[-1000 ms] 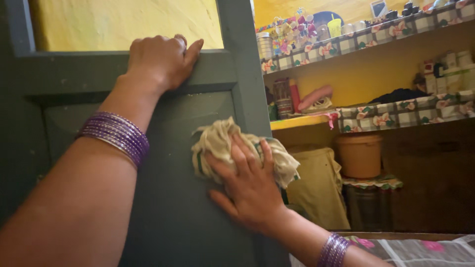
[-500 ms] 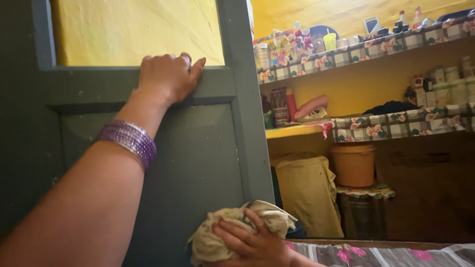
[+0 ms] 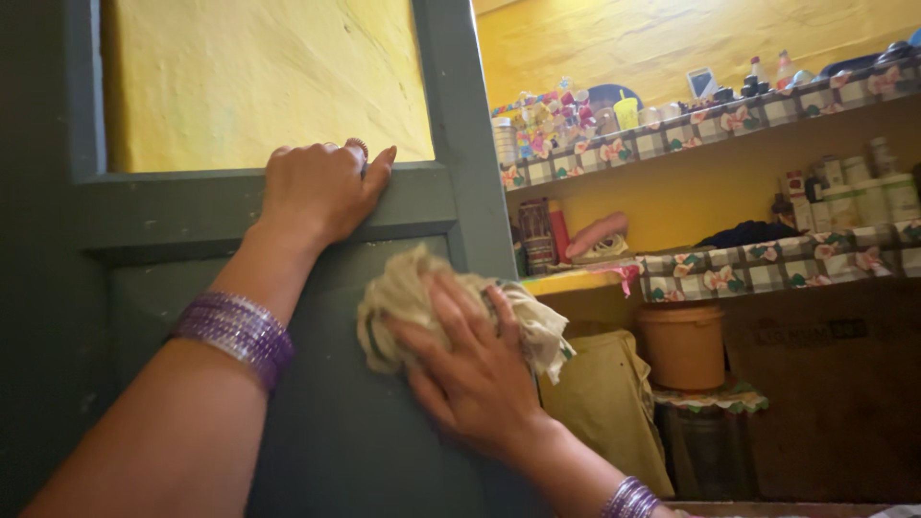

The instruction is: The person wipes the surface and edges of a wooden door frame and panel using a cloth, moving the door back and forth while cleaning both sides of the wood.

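- The right hand [image 3: 475, 369] lay flat, fingers spread, pressing a crumpled cream cloth [image 3: 436, 302] against the grey-green door [image 3: 326, 422].
- The cloth sat on the lower panel, close to the door's right edge and just under the cross rail [image 3: 192, 206]; its long axis ran roughly sideways across the panel.
- The left hand [image 3: 321, 187] curled over that rail, fingers closed on its upper lip.
- Purple bangles [image 3: 235, 326] ringed the left wrist.

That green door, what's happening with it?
A person is rubbing the green door with a crumpled pale cloth. The right hand presses the cloth flat against the door's lower panel. The left hand grips the crossbar under the door's open window. Shelves full of small things stand to the right.
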